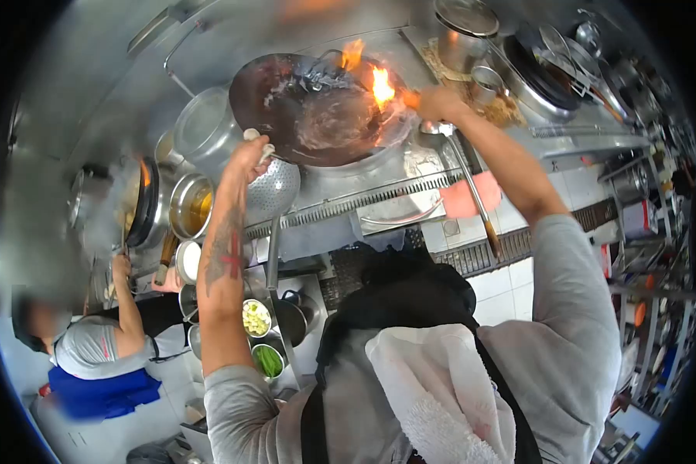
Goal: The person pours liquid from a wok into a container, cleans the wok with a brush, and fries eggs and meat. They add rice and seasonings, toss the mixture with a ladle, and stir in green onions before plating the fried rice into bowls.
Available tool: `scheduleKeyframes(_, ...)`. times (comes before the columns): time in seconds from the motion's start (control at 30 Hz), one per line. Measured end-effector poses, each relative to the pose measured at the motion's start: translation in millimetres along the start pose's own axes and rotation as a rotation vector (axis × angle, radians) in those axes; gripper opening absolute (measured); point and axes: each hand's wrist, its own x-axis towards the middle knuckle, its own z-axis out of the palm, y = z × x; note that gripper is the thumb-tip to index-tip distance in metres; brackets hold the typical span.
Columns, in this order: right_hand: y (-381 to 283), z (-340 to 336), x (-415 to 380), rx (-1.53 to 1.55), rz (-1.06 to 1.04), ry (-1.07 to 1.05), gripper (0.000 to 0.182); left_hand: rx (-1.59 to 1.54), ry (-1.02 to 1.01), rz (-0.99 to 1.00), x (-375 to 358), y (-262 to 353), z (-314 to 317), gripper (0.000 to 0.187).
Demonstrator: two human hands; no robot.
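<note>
A large dark wok sits tilted on the stove, with liquid or steam swirling in it. Flames rise at its right rim. My left hand is closed at the wok's left edge, with bits of white, apparently folded cloth, between the fingers. My right hand grips an orange-lit handle at the flames; the far end of that utensil is lost in glare and smoke. Below my right hand, a ladle with a wooden handle end leans over the stove's front edge. A perforated strainer lies under my left wrist.
Left of the wok stands a metal pot, near a pot of yellow oil. Bowls of chopped pale vegetables and greens are below. A co-worker works at the far left. Pots crowd the back right.
</note>
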Motion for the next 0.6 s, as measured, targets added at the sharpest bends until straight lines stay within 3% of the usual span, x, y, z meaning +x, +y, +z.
scheduleKeyframes(0.03,-5,-9,-6,0.115,0.188,0.031,0.029,0.020,-0.015,0.007,-7,7,6,0.020)
scheduleKeyframes(0.1,-39,19,-35,0.286,0.126,0.400,0.033,0.140,0.088,0.055,-20,20,21,0.022)
scheduleKeyframes(0.13,-48,50,-27,0.602,0.224,0.231,0.043,0.202,0.122,0.105,-25,22,27,0.023)
scheduleKeyframes(0.2,-109,78,-60,0.881,0.057,0.339,0.058,0.329,0.134,0.185,-25,23,33,0.024)
scheduleKeyframes(0.27,-153,87,-70,0.906,-0.126,0.400,0.057,0.426,0.131,0.211,-35,21,45,0.027)
scheduleKeyframes(0.3,-168,87,-62,0.908,-0.176,0.434,0.055,0.626,0.230,0.343,-37,17,50,0.031)
scheduleKeyframes(0.33,-162,81,-31,0.978,-0.083,0.312,0.051,0.821,0.333,0.480,-41,13,53,0.036)
scheduleKeyframes(0.37,-148,76,3,1.046,0.009,0.184,0.049,0.830,0.312,0.477,-56,7,63,0.036)
scheduleKeyframes(0.43,-134,48,30,1.342,0.448,0.391,0.044,1.036,0.525,0.805,-94,-5,92,0.043)
scheduleKeyframes(0.5,-159,65,49,1.197,0.432,0.508,0.042,1.016,0.506,0.780,-103,-8,100,0.042)
scheduleKeyframes(0.53,-181,76,16,1.024,0.265,0.586,0.043,0.990,0.503,0.757,-103,-10,102,0.042)
scheduleKeyframes(0.6,-166,129,-26,1.117,-0.052,0.643,0.039,1.016,0.532,0.767,-80,-21,72,0.040)
